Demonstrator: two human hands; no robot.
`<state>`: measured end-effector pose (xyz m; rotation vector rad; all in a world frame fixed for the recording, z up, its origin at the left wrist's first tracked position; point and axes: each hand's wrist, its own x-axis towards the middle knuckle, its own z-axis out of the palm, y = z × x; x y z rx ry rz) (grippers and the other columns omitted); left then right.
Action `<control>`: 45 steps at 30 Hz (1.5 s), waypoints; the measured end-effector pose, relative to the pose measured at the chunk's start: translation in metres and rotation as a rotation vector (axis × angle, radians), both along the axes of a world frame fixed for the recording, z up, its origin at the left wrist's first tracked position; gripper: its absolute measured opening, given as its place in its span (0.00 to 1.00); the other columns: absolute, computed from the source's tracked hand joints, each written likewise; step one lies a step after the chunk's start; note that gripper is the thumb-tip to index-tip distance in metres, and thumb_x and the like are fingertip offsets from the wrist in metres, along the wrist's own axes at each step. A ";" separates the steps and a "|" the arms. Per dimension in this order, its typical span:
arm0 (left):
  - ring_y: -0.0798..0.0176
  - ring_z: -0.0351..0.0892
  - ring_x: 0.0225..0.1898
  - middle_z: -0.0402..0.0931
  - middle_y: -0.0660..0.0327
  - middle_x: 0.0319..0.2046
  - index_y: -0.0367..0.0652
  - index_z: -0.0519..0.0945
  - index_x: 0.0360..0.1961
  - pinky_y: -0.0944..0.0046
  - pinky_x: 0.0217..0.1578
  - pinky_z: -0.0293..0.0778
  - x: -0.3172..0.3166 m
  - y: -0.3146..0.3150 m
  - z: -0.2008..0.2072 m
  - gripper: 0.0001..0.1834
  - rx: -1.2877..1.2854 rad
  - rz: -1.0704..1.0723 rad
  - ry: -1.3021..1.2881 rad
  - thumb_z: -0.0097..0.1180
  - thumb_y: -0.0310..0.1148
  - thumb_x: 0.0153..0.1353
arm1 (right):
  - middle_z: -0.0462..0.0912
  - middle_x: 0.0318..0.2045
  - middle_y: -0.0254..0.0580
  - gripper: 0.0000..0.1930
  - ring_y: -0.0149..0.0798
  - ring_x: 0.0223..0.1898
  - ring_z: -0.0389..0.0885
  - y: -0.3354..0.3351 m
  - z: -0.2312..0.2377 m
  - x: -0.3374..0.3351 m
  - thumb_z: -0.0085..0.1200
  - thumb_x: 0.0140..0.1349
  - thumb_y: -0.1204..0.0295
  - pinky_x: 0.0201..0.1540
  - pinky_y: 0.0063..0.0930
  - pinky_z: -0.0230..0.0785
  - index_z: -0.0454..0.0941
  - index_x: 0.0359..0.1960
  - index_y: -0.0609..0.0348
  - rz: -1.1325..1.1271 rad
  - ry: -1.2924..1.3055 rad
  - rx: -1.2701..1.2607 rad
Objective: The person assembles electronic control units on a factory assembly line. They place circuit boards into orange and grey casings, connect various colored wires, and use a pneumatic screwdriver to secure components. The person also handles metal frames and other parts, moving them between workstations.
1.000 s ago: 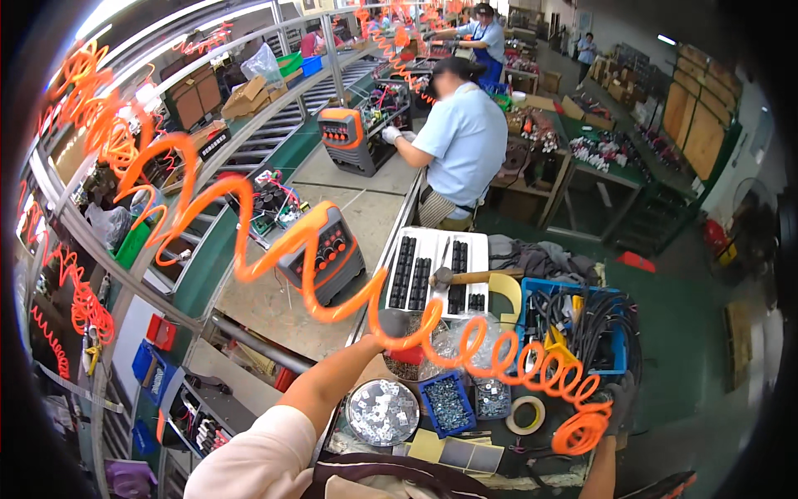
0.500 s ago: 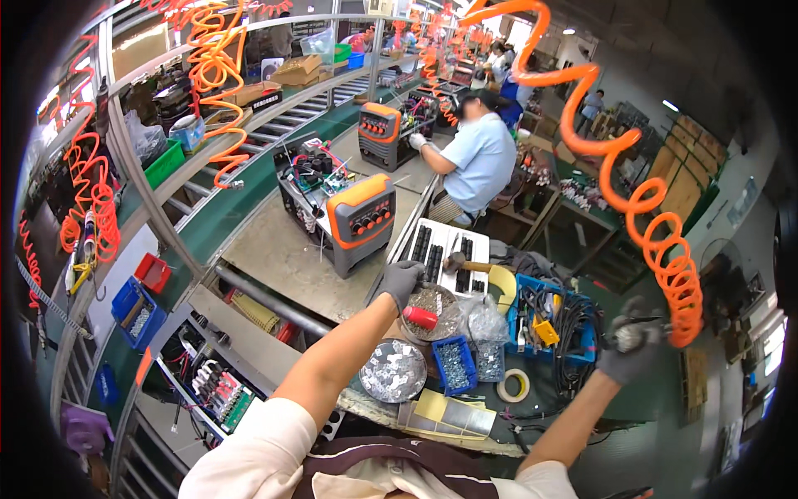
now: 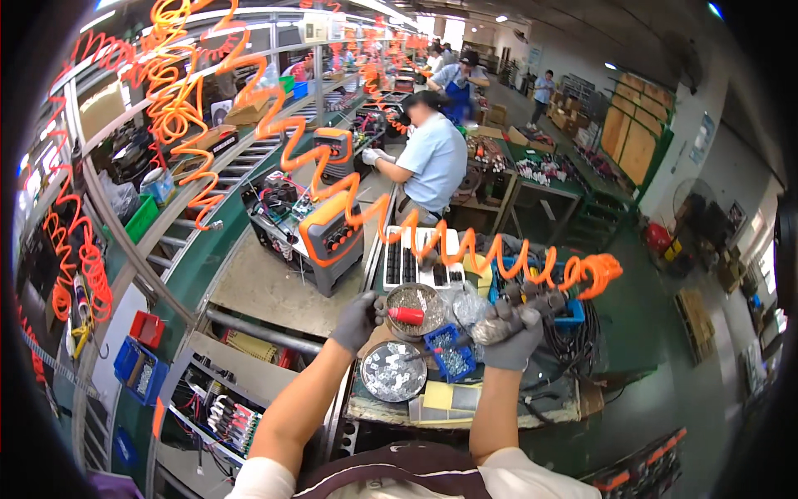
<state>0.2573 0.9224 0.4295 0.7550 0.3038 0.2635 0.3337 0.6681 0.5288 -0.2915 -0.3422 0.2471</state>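
Observation:
My left hand (image 3: 357, 321), in a dark grey glove, is closed beside the round pan of small screws (image 3: 421, 293); whatever its fingertips pinch is hidden. A red-handled tool (image 3: 406, 315) lies over that pan, close to those fingers. My right hand (image 3: 513, 339), gloved too, is wrapped around a silver air-powered driver (image 3: 497, 327). An orange coiled air hose (image 3: 465, 247) runs to the driver and stretches across the view. Nearer me is a round tray of flat metal pieces (image 3: 394, 372), with a blue bin of screws (image 3: 451, 353) beside it.
A welder-like machine (image 3: 334, 237) with an orange-edged front panel stands beside an opened unit (image 3: 278, 212) on the bench. White trays of black parts (image 3: 402, 259) lie beyond the pans. A co-worker (image 3: 436, 158) sits ahead. Black cables (image 3: 573, 341) heap at the right.
My right hand has swung leftward with the driver, toward the pans, drawing the orange hose across the view. The left hand has drawn back slightly, its fingers curled. My view has turned right.

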 end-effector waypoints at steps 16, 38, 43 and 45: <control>0.66 0.69 0.29 0.70 0.63 0.28 0.43 0.71 0.38 0.69 0.30 0.66 -0.258 -0.047 0.044 0.09 -0.382 0.411 -0.304 0.49 0.36 0.64 | 0.75 0.35 0.43 0.28 0.31 0.21 0.72 0.115 0.056 -0.158 0.53 0.41 0.67 0.27 0.29 0.69 0.68 0.49 0.55 0.127 -0.254 -0.002; 0.71 0.67 0.22 0.69 0.67 0.20 0.45 0.71 0.29 0.71 0.24 0.63 -0.363 -0.046 0.030 0.11 -0.475 0.768 -0.229 0.51 0.39 0.64 | 0.76 0.38 0.46 0.29 0.30 0.18 0.70 0.176 0.043 -0.307 0.52 0.42 0.67 0.21 0.24 0.64 0.66 0.50 0.60 0.129 -0.608 -0.011; 0.74 0.66 0.19 0.69 0.68 0.18 0.46 0.73 0.27 0.73 0.22 0.62 -0.370 -0.036 0.031 0.10 -0.276 0.928 -0.167 0.52 0.38 0.63 | 0.75 0.40 0.48 0.29 0.34 0.20 0.74 0.201 0.039 -0.304 0.53 0.44 0.71 0.22 0.28 0.69 0.65 0.53 0.58 0.388 -0.689 0.067; 0.75 0.66 0.20 0.71 0.69 0.19 0.45 0.75 0.28 0.74 0.23 0.63 -0.367 -0.035 0.031 0.10 -0.196 1.062 -0.078 0.52 0.38 0.64 | 0.73 0.41 0.52 0.30 0.38 0.20 0.76 0.212 0.038 -0.302 0.52 0.46 0.74 0.22 0.34 0.73 0.63 0.55 0.58 0.458 -0.714 0.104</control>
